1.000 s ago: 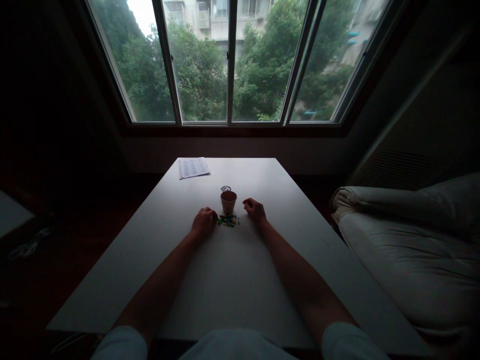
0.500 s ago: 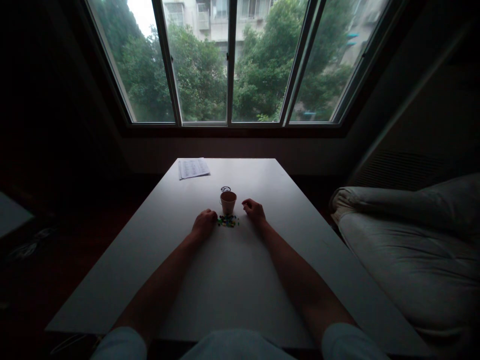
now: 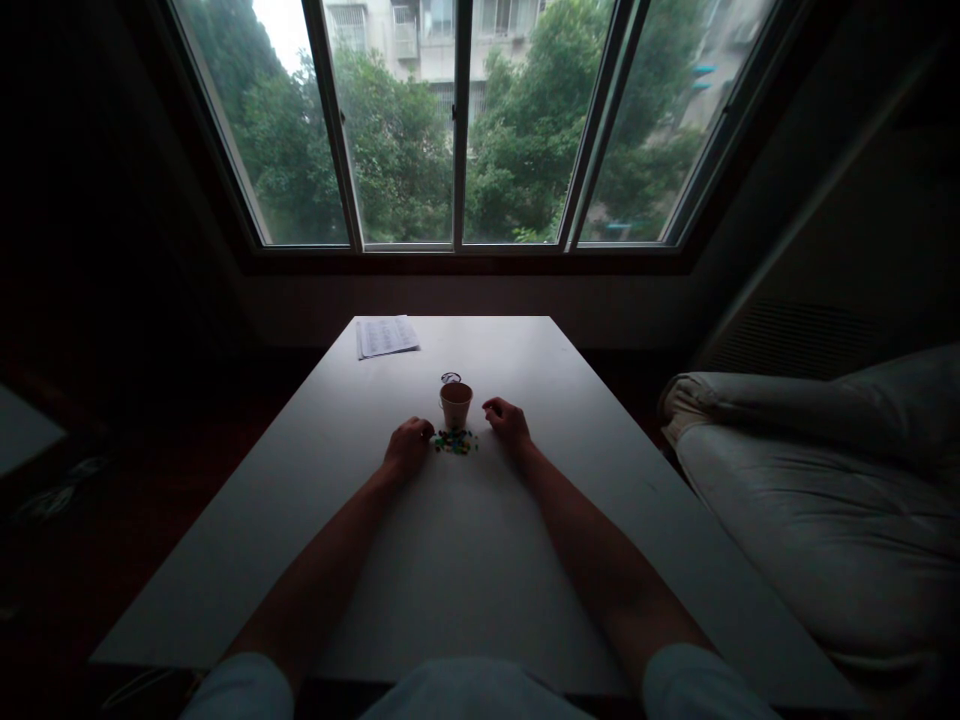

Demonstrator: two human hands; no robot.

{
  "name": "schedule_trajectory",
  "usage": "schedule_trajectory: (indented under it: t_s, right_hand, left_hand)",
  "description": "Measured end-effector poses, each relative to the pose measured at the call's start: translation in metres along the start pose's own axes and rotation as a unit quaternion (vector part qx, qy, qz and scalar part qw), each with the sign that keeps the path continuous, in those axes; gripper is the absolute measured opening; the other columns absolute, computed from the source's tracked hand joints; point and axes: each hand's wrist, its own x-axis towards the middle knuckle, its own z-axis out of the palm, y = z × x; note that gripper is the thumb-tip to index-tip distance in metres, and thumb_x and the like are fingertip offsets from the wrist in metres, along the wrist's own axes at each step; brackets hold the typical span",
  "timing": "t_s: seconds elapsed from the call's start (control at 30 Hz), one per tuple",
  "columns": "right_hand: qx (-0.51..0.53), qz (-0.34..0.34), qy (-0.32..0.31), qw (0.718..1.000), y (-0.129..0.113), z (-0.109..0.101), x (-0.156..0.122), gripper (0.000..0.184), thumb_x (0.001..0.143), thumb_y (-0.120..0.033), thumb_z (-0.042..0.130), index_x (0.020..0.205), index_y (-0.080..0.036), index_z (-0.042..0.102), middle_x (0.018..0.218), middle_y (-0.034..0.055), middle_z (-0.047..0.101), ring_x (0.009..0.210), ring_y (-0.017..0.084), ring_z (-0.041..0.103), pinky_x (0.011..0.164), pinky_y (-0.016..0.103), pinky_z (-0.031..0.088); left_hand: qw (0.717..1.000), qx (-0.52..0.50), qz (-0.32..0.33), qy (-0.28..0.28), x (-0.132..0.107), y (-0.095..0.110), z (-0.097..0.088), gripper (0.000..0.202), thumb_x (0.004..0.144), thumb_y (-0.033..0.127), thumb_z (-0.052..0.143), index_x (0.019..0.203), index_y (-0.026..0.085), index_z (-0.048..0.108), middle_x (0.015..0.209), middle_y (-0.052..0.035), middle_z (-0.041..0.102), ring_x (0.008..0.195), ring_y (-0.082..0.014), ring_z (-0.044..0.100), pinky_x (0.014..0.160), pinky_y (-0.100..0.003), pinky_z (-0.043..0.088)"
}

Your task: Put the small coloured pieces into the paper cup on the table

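Observation:
A small paper cup [image 3: 456, 404] stands upright near the middle of the white table [image 3: 465, 560]. Just in front of it lies a little heap of several coloured beads [image 3: 454, 442]. My left hand [image 3: 407, 447] rests on the table at the heap's left edge, its fingers curled in a loose fist, and whether they hold a bead is too small to see. My right hand [image 3: 508, 420] lies right of the cup and beads with its fingers curled; nothing shows in it.
A printed sheet of paper [image 3: 386, 335] lies at the table's far left corner. A small dark ring-like object [image 3: 451, 377] sits behind the cup. A pale cushioned sofa [image 3: 810, 480] stands to the right. A large window fills the far wall; the room is dim.
Both hands have barely shifted. The cup, beads and paper stay where they were.

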Motion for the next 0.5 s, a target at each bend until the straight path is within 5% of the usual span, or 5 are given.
schedule_trajectory:
  t_s: [0.5]
  right_hand:
    - [-0.004, 0.004, -0.013, 1.0, -0.006, -0.001, -0.003, 0.022, 0.084, -0.026, 0.057, 0.099, -0.023, 0.073, 0.083, 0.002, 0.073, 0.072, 0.016, 0.063, 0.07, 0.025, 0.046]
  left_hand:
    - [0.982, -0.127, 0.037, 0.137, 0.012, 0.011, -0.004, 0.01, 0.091, 0.02, 0.059, 0.089, 0.019, 0.069, 0.09, -0.0039, 0.068, 0.074, -0.0127, 0.061, 0.073, -0.025, 0.047]
